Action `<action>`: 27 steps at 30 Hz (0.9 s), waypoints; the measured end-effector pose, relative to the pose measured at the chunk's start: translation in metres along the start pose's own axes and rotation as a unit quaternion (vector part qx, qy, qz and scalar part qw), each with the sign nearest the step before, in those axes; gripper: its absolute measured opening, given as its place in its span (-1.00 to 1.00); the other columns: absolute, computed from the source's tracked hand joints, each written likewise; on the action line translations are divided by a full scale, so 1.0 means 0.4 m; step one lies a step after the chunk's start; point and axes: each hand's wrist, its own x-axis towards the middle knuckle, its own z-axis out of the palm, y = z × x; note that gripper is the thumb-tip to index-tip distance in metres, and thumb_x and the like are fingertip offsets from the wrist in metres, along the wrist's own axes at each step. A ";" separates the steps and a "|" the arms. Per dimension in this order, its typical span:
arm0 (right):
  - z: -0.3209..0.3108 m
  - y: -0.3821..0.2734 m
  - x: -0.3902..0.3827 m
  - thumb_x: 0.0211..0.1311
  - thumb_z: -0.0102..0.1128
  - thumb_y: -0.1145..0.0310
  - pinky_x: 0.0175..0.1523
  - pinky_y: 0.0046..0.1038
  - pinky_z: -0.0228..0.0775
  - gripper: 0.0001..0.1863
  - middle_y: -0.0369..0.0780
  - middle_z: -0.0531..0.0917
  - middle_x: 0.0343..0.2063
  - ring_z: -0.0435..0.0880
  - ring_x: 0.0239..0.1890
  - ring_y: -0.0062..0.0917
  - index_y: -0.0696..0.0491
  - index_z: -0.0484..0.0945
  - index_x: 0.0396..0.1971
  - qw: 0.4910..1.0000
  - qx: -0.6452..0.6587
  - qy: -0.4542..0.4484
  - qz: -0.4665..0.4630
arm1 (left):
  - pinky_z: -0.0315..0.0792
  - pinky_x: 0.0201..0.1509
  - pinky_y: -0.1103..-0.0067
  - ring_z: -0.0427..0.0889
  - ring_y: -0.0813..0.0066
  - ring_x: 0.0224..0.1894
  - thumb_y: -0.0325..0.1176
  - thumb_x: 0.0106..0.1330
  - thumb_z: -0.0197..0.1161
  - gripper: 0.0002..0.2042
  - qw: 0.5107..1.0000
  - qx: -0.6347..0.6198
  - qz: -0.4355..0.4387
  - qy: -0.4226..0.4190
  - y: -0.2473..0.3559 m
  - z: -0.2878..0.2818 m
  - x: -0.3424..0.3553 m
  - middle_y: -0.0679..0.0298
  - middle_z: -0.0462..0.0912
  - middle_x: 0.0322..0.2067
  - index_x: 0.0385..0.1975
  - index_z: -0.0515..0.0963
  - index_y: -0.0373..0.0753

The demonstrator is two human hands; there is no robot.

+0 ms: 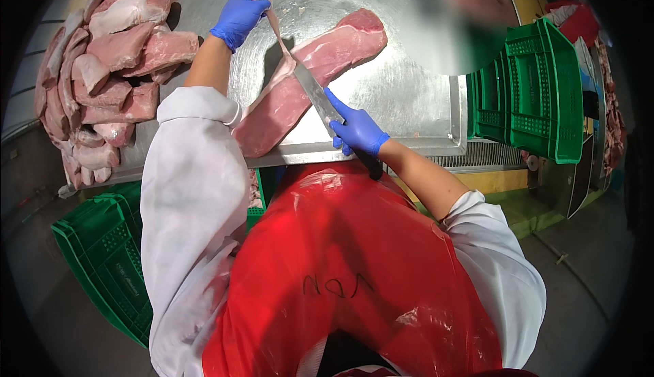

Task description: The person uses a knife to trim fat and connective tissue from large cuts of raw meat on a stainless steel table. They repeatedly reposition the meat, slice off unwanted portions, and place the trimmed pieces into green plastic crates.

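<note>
A long piece of pink pork loin [279, 117] lies slantwise on the metal table, its near end at the raised front edge. My left hand [240, 19], in a blue glove, is closed on a thin strip of trimming [275, 28]. The strip is pulled taut upward and still joins the loin at its lower end. My right hand [360, 130], gloved too, grips a knife [315, 91], with the index finger stretched along the blade. The blade tip meets the loin where the strip comes away.
Many pork pieces [112, 57] are heaped on the left of the metal table [422, 98]. Green crates stand at the right [545, 94] and lower left [109, 254]. Meat in another green crate shows partly under the front edge. A blurred patch covers the table's far right.
</note>
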 end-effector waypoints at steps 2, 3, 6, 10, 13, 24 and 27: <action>-0.009 -0.029 0.074 0.45 -0.05 0.36 -0.48 -0.41 0.58 -0.24 -0.13 0.65 -0.56 0.65 -0.62 -0.48 -0.24 -0.15 0.54 1.000 -0.010 0.017 -0.005 | 0.31 -0.40 0.66 0.44 0.66 -0.50 -0.22 0.21 0.29 -0.76 1.000 -0.001 0.014 -0.011 0.010 0.006 -0.013 0.39 0.55 -0.52 -0.35 0.62 -0.31; -0.021 -0.042 0.160 0.45 -0.06 0.34 -0.49 -0.38 0.57 -0.25 -0.11 0.65 -0.55 0.64 -0.63 -0.46 -0.22 -0.15 0.54 0.999 -0.021 0.032 -0.028 | 0.31 -0.40 0.67 0.44 0.67 -0.50 -0.22 0.22 0.29 -0.76 0.999 0.000 0.026 -0.019 0.034 0.019 -0.021 0.39 0.55 -0.52 -0.36 0.61 -0.31; 0.002 -0.093 0.236 0.45 -0.08 0.33 -0.49 -0.35 0.56 -0.26 -0.10 0.65 -0.54 0.63 -0.64 -0.42 -0.20 -0.15 0.54 0.998 -0.021 0.056 -0.034 | 0.29 -0.41 0.68 0.43 0.68 -0.50 -0.22 0.23 0.29 -0.77 0.999 0.009 0.048 -0.014 0.050 0.006 -0.047 0.40 0.54 -0.51 -0.36 0.60 -0.30; 0.059 -0.005 0.097 0.47 -0.03 0.30 -0.38 -0.36 0.61 -0.24 -0.16 0.65 -0.60 0.66 -0.65 -0.46 -0.27 -0.16 0.54 0.986 -0.159 0.029 -0.042 | 0.39 -0.28 0.62 0.52 0.61 -0.41 -0.19 0.22 0.30 -0.70 1.000 -0.014 0.013 0.007 -0.001 -0.121 -0.045 0.35 0.61 -0.45 -0.30 0.64 -0.35; 0.073 -0.061 0.051 0.48 -0.05 0.30 -0.44 -0.36 0.59 -0.25 -0.14 0.64 -0.60 0.62 -0.67 -0.45 -0.23 -0.16 0.54 0.998 -0.068 0.009 0.008 | 0.46 -0.17 0.55 0.57 0.52 -0.32 -0.18 0.24 0.31 -0.65 0.998 -0.045 0.028 -0.016 0.024 -0.123 -0.078 0.28 0.67 -0.38 -0.20 0.64 -0.41; 0.162 -0.094 0.085 0.47 -0.08 0.31 -0.42 -0.36 0.58 -0.27 -0.13 0.61 -0.66 0.62 -0.68 -0.40 -0.13 -0.14 0.54 0.989 -0.148 0.000 -0.015 | 0.29 -0.47 0.70 0.39 0.70 -0.53 -0.42 0.31 0.19 -0.91 0.988 -0.131 0.083 0.002 0.152 -0.213 -0.298 0.45 0.49 -0.54 -0.35 0.58 -0.28; 0.174 -0.140 0.250 0.47 -0.08 0.29 -0.38 -0.33 0.59 -0.28 -0.13 0.62 -0.64 0.65 -0.65 -0.38 -0.15 -0.13 0.54 0.994 -0.105 0.020 -0.024 | 0.29 -0.42 0.68 0.40 0.76 -0.47 -0.39 0.29 0.24 -0.91 0.978 -0.163 0.129 -0.007 0.178 -0.198 -0.340 0.48 0.51 -0.52 -0.34 0.59 -0.26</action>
